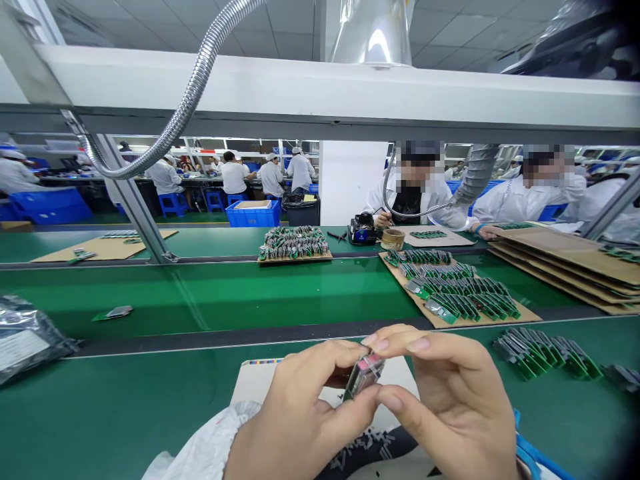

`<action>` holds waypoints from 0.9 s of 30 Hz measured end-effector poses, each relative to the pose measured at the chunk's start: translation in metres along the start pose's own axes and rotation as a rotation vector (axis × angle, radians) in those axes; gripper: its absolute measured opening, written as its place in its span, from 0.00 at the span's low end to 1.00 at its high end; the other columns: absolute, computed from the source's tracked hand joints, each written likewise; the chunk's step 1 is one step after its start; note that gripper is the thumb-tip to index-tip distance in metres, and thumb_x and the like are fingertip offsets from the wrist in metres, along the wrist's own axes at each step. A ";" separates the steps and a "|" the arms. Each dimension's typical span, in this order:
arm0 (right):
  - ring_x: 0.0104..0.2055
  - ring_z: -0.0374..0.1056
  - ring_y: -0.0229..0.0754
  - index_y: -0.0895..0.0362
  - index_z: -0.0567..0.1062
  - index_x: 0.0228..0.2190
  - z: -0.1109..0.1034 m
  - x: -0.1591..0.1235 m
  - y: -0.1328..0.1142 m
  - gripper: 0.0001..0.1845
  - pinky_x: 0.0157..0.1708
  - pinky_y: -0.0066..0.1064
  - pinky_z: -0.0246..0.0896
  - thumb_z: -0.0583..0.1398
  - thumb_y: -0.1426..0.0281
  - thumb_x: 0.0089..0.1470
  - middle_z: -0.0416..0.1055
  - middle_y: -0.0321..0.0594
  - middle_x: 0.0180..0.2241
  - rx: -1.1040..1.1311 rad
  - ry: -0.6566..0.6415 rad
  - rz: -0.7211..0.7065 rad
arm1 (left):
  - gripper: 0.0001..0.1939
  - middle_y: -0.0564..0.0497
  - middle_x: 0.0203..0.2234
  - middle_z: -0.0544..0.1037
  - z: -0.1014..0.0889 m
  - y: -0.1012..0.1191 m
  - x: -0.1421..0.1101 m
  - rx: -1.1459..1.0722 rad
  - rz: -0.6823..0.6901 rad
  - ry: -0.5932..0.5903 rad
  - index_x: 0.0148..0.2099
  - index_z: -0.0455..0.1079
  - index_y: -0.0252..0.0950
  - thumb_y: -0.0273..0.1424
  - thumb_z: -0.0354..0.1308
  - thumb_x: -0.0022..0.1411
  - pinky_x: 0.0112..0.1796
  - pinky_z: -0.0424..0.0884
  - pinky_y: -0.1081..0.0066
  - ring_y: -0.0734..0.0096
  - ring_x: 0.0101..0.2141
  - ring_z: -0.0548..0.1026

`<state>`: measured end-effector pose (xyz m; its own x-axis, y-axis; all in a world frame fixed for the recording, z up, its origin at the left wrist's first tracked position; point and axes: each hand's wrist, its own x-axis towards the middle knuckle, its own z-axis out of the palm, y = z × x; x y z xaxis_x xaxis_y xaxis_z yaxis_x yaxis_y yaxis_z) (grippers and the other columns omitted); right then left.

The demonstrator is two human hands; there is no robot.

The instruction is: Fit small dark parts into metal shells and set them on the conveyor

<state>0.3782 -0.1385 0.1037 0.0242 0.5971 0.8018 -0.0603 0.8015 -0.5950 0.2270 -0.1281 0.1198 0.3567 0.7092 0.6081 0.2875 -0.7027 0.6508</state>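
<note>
My left hand [295,420] and my right hand [450,400] meet low in the middle of the view, over a white card [260,380] on the green bench. Both pinch one small component [363,375], a grey block with a pink top, between thumb and fingers. Under my hands lies a dark tray [370,447] of small grey parts. To the right, rows of green circuit boards [545,353] lie on the bench.
A green conveyor belt [250,293] runs across, carrying a lone board [116,312]. Cardboard sheets [460,290] hold more boards. A silver bag [25,337] lies left. A flexible metal hose [185,100] hangs overhead. Two people in white coats [425,193] sit opposite.
</note>
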 end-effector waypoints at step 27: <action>0.38 0.71 0.39 0.48 0.67 0.40 0.001 0.003 0.002 0.16 0.39 0.33 0.72 0.59 0.80 0.55 0.71 0.33 0.31 0.077 0.009 0.070 | 0.04 0.58 0.34 0.80 0.003 -0.002 -0.004 0.342 0.227 0.077 0.41 0.67 0.40 0.29 0.55 0.63 0.34 0.72 0.80 0.77 0.35 0.78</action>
<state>0.3775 -0.1348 0.1047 0.0264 0.6523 0.7575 -0.1383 0.7528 -0.6435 0.2282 -0.1299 0.1148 0.3815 0.5268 0.7596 0.4927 -0.8112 0.3151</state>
